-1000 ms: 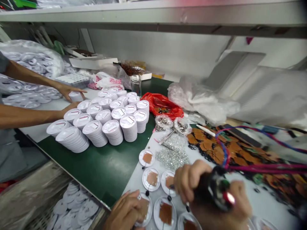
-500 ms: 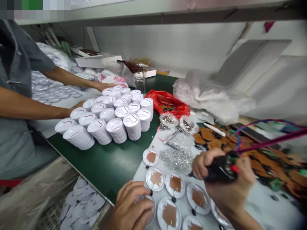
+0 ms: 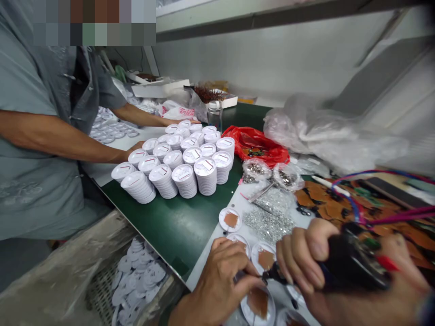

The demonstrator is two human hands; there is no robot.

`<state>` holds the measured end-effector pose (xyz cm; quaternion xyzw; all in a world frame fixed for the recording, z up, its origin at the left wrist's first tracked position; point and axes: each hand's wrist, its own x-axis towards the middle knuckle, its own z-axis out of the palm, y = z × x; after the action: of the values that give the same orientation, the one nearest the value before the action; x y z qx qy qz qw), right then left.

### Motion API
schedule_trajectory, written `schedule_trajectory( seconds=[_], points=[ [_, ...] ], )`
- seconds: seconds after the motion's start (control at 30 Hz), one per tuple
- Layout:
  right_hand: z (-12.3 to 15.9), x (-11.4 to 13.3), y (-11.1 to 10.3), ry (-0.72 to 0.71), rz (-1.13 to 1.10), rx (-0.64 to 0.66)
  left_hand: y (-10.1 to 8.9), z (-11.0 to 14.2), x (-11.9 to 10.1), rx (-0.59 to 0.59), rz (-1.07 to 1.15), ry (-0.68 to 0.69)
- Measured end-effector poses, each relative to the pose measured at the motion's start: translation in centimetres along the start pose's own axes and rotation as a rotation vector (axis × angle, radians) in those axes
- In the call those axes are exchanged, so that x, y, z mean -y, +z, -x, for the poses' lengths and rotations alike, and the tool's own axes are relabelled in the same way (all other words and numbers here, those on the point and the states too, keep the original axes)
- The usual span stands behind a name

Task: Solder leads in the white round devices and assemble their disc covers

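My right hand (image 3: 306,258) is wrapped round a black electric screwdriver (image 3: 355,262) with a red button, its bit pointing left. My left hand (image 3: 220,276) bends thumb and fingers together at the bit's tip; whatever they pinch is hidden. Beneath the hands lie white round discs, each bearing a brown square board; one disc (image 3: 257,303) sits just under my left thumb, another (image 3: 263,258) beyond it. Farther off is a separate disc (image 3: 230,220). Small silver screws (image 3: 268,222) are heaped behind the discs.
Stacked white round cases (image 3: 183,181) cover part of the green mat (image 3: 176,231), a co-worker's hands behind them. Two bags of metal parts (image 3: 256,168), a red bag (image 3: 258,145) and brown boards (image 3: 326,203) lie beyond. Red and blue cables (image 3: 401,215) run to the screwdriver.
My view has swung left. My left hand has moved farther in over the discs, and the screwdriver's bit has come down to its fingers. The co-worker has set down a stack.
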<state>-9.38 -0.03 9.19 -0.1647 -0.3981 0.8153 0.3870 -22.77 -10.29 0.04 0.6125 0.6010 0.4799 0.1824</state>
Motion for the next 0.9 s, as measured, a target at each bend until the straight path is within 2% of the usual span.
schedule_trajectory(
  seconds=[0.2,0.43,0.73,0.83,0.9],
  points=[
    [0.5,-1.1,0.4,0.052,-0.083,0.106,-1.6,0.7,0.0,0.039,0.022,-0.153],
    [0.8,-1.9,0.7,0.114,-0.099,0.205,-2.3,1.6,0.3,0.038,0.004,-0.192],
    [0.5,-3.0,2.5,0.08,-0.121,0.151,-2.4,2.6,0.8,0.009,0.177,-0.25],
    [0.6,-3.3,2.5,0.101,-0.094,0.136,-3.3,3.0,0.7,0.056,0.136,-0.246],
    [0.7,-3.6,2.2,0.097,-0.042,0.142,-4.4,3.4,0.4,0.086,0.044,-0.191]
  ],
)
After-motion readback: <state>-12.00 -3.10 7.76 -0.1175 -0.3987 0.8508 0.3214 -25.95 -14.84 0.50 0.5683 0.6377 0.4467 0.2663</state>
